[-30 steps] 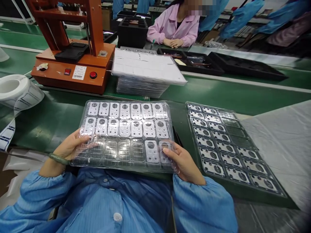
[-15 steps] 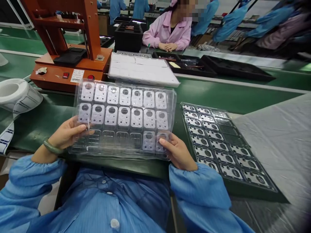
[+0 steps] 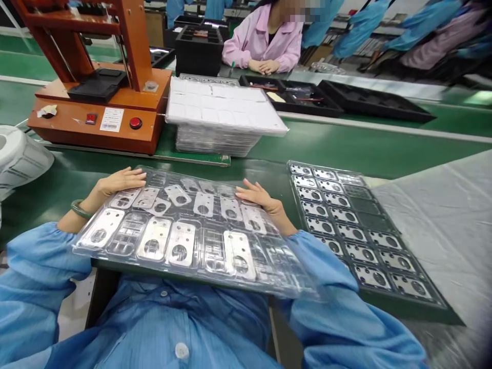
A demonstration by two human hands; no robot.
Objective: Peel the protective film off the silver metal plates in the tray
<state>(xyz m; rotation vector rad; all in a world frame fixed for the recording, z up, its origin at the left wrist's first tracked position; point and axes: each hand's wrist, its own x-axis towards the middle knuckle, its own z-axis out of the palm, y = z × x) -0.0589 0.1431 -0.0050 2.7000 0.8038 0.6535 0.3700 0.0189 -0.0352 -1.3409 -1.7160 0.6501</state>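
A clear plastic tray (image 3: 200, 224) lies tilted in front of me, low at the table's front edge. Metal plates (image 3: 180, 244) with round holes sit in it, the near ones in line and several far ones askew. My left hand (image 3: 122, 182) holds its far left corner, fingers stretched along the top. Around the far right side, my right hand (image 3: 261, 199) has its fingers laid over the tray, the wrist partly behind the clear plastic. Both thumbs are hidden. To the right, a second tray (image 3: 363, 205) carries rows of similar plates, with some bare pockets.
An orange press (image 3: 96, 110) stands at the back left beside a label roll (image 3: 23, 156). White sheeting (image 3: 226, 105) tops a stack of clear trays (image 3: 215, 141). Black trays (image 3: 372, 100) lie farther back, before a person in pink (image 3: 265, 38). Plastic film (image 3: 442, 215) covers the right.
The tray has gone from raised and facing me to lying low and tilted. Its plates have shifted out of their neat rows. Both hands have moved to its far side.
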